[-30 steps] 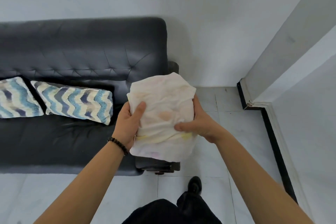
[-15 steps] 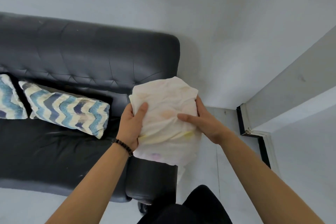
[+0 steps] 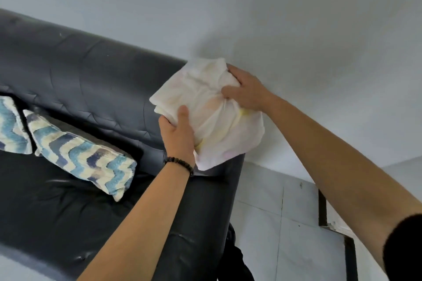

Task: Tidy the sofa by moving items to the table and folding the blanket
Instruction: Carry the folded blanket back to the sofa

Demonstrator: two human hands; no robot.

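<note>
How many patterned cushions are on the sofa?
2. One cushion leans against the sofa backrest; the other cushion sits left of it, cut off by the frame edge. More may be hidden beyond.

I see the blanket above the sofa's right armrest, cushions on the seat to its left, and the wall behind.

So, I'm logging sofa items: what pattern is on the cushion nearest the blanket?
The cushion has blue, navy and cream zigzags; the head view shows it.
</note>
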